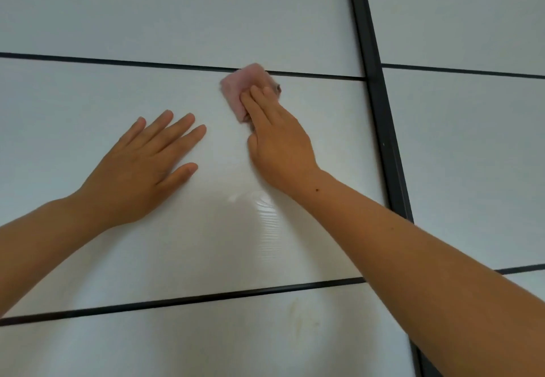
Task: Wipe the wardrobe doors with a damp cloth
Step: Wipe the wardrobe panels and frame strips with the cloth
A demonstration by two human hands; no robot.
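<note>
A glossy white wardrobe door (177,244) fills the view, split by thin black horizontal strips. My right hand (277,138) presses a folded pink cloth (239,90) flat against the door's middle panel, just under the upper black strip; its fingers lie straight over the cloth. My left hand (141,164) rests flat on the same panel to the left, fingers spread, holding nothing. A wet sheen (265,214) shows on the panel below my right wrist.
A dark vertical frame (380,105) separates this door from a second white door (472,141) on the right. Black strips (177,300) cross the panels above and below my hands. A faint yellowish smudge (298,317) marks the lower panel.
</note>
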